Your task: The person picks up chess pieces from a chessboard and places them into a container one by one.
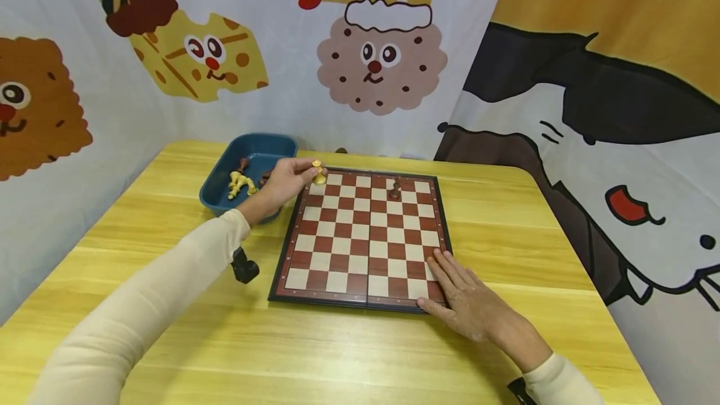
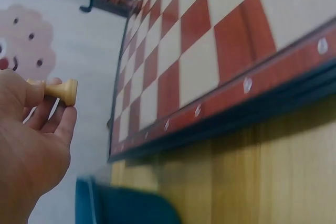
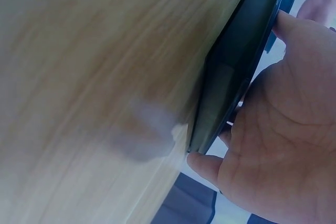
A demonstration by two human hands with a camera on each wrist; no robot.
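Note:
My left hand (image 1: pixel 284 181) pinches a pale yellow chess piece (image 1: pixel 319 174) between thumb and fingers, at the far left corner of the chessboard (image 1: pixel 340 230). In the left wrist view the piece's round base (image 2: pixel 70 92) points away from the palm; its upper part is covered by the fingers. A dark brown chess piece (image 1: pixel 395 190) stands upright on the board's far side, right of the fold line. On the near right corner of the board rests my right hand (image 1: pixel 469 302), fingers extended over the edge, holding nothing.
Left of the board is a blue plastic bin (image 1: pixel 210 195) with several yellow and brown chess pieces (image 1: pixel 239 184) lying in it. The yellow wood table (image 1: pixel 315 355) meets a cartoon-printed cloth (image 1: pixel 292 111) at the back.

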